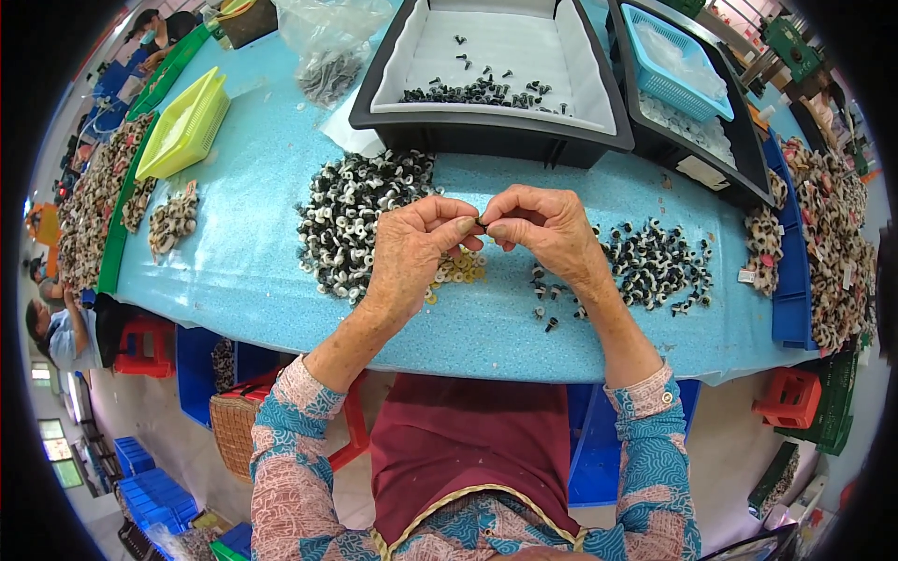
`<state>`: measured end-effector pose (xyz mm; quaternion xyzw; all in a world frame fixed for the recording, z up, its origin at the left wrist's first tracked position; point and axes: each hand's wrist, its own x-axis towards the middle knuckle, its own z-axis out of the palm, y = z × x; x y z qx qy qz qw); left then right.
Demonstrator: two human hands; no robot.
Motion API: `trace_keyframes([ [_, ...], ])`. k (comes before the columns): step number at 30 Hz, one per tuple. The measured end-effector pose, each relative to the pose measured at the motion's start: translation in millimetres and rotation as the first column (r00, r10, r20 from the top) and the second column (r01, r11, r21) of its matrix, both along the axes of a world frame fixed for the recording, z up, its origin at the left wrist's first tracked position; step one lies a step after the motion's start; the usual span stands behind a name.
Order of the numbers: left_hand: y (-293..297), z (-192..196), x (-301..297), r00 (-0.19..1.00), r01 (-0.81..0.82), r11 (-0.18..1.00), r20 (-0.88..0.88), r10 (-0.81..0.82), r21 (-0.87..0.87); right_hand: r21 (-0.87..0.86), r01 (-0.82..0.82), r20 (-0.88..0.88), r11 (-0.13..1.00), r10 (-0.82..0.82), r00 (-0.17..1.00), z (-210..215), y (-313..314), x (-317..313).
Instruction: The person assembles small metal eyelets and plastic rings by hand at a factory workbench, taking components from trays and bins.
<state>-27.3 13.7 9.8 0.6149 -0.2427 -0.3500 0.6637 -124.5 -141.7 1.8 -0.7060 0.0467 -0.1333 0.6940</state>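
My left hand [419, 245] and my right hand [550, 231] meet over the table, fingertips pinched together. Between them is a small dark piece [482, 223], mostly covered by the fingers, so its exact shape is hard to see. Left of my left hand lies a large heap of small black and white stemmed pieces [351, 224]. Under and between my hands is a little pile of yellowish rings [460, 268]. To the right, around my right wrist, spreads a looser heap of black and white pieces [659, 266].
Beyond my hands stands a black tray [486, 140] with a white lining and dark stemmed pieces inside. A black bin [697, 168] holds a light-blue basket [669, 70]. A yellow-green basket [187, 126] sits at left. Spotted plush pieces fill a blue crate [790, 243] at right.
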Motion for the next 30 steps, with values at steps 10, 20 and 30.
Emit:
trace_keyframes([
  [10, 8, -2, -19, 0.952, -0.071, 0.996, 0.295, 0.086, -0.063, -0.029, 0.068, 0.015, 0.997, -0.068, 0.998, 3, 10, 1],
  [20, 15, 1, -24, 0.896, -0.062, 0.997, 0.443, 0.038, 0.041, -0.097, 0.046, 0.033, 0.994, -0.043, 0.999, -7, 10, 6],
  [30, 38, 7, 24, 0.548, -0.277, 0.956, 0.834, 0.071, 0.100, -0.049, 0.107, 0.002, 0.993, -0.107, 0.994, -1, 1, 2],
])
